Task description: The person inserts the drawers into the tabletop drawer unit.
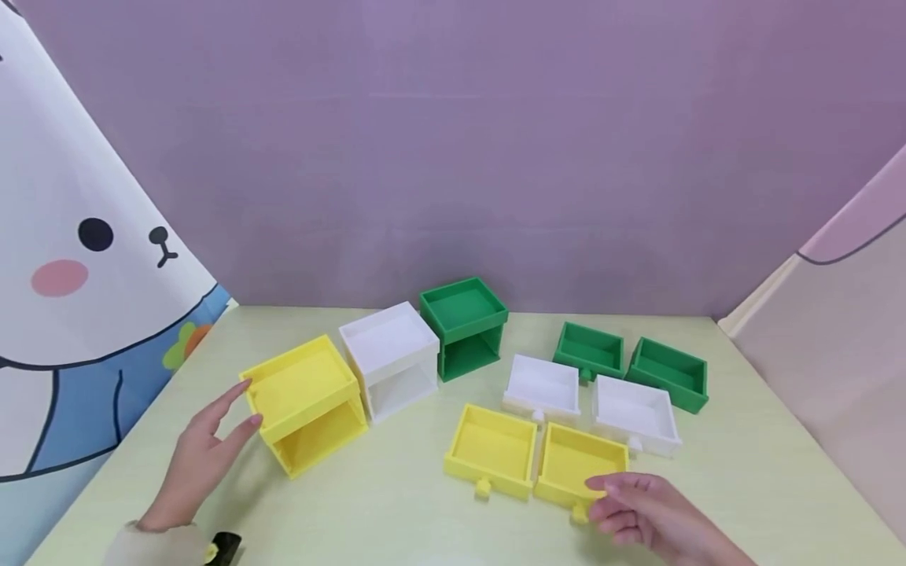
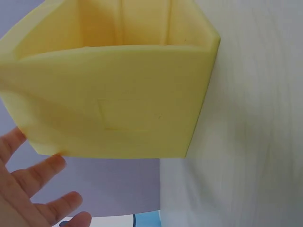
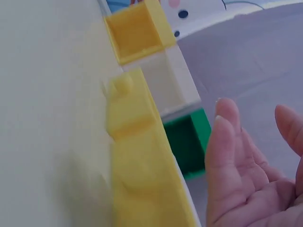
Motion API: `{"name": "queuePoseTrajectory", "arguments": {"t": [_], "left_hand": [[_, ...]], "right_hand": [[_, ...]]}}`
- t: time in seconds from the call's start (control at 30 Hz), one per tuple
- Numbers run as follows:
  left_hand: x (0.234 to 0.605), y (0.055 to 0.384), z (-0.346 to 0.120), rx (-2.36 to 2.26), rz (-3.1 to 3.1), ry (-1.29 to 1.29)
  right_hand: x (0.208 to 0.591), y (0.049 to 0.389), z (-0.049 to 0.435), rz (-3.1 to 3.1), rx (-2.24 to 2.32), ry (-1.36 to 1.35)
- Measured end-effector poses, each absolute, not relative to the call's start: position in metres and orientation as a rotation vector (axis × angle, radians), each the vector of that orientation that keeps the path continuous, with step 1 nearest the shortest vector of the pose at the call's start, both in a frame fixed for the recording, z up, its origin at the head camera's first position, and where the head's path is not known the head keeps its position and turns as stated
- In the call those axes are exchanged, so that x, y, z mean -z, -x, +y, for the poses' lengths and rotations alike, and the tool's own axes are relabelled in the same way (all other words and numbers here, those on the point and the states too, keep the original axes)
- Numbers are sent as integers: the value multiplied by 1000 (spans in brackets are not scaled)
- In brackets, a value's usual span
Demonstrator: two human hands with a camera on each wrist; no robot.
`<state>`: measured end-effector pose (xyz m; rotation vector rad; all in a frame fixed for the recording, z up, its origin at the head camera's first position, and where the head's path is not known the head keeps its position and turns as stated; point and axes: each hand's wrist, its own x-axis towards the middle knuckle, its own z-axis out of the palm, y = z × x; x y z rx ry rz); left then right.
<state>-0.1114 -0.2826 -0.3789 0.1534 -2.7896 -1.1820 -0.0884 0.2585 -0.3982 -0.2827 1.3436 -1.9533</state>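
Observation:
My left hand [image 1: 201,452] is at the left side of a yellow box [image 1: 304,385], thumb and fingers extended to its upper edge. The left wrist view shows the fingertips [image 2: 54,163] against or very near the wall of that box [image 2: 109,99]; firm contact is hard to tell. The box has a shallow tray top and an open front. Over the front right corner of a yellow drawer [image 1: 580,460] hovers my right hand [image 1: 644,507], its fingers loosely bent. In the right wrist view this hand [image 3: 251,165] holds nothing and is apart from the yellow drawers [image 3: 147,161].
A white box [image 1: 389,342] and a green box [image 1: 463,310] continue the row. Another yellow drawer [image 1: 491,448], white drawers [image 1: 543,383] [image 1: 635,410] and green drawers [image 1: 589,346] [image 1: 668,368] lie at the right. A purple backdrop [image 1: 453,157] stands behind the table [image 1: 368,511].

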Motion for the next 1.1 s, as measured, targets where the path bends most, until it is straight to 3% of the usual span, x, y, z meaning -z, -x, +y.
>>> {"name": "queuePoseTrajectory", "arguments": {"t": [0.4,1.1], "left_hand": [[384,112,-283,1248,-2780,-106],[384,109,-281,1299,-2727,-81]], "right_hand": [[414,75,188,1456,1763,-4],[425,84,133,1360,1868,-166]]}}
